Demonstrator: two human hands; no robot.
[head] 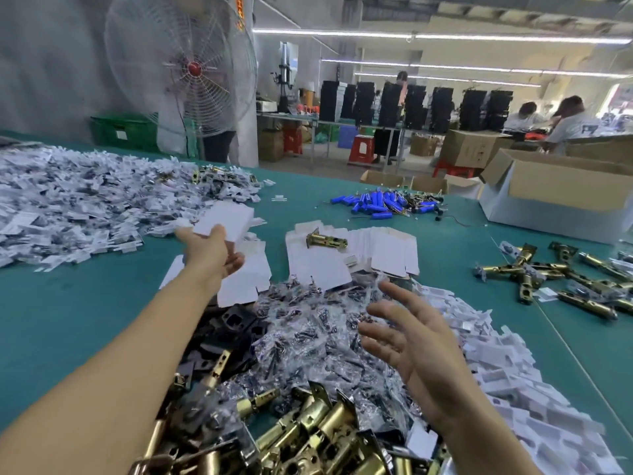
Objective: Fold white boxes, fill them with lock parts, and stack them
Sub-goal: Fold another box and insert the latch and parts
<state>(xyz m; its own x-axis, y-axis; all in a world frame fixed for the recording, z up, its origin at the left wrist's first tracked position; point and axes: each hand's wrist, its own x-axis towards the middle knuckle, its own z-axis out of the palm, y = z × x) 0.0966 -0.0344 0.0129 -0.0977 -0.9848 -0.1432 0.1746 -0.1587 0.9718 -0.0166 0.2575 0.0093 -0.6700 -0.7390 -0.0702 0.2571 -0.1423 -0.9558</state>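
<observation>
My left hand point(212, 255) is pinching a white box point(227, 217) far left, probably to stack it. My right hand point(407, 341) is hovering empty, fingers spread, over the near bags point(308, 334), ready to grab parts.

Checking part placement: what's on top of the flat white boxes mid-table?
One brass latch lies on the leftmost flat white box. A pile of bagged screws overlaps the near edges. Whatever is beneath the boxes is covered.
</observation>
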